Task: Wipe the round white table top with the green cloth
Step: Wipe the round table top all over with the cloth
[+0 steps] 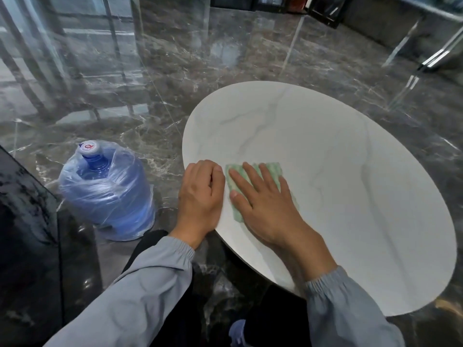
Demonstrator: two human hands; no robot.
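The round white table top (338, 171), veined with grey, fills the right half of the view. A green cloth (271, 171) lies flat on its near left part. My right hand (265, 204) presses flat on the cloth with fingers spread, covering most of it. My left hand (201, 194) rests on the table's left rim beside the cloth, its fingers curled over the edge. Both arms wear grey sleeves.
A large blue water jug (107, 191) wrapped in clear plastic stands on the dark marble floor left of the table. A dark glossy panel (25, 221) rises at the far left. Metal-framed furniture (323, 11) stands at the back right.
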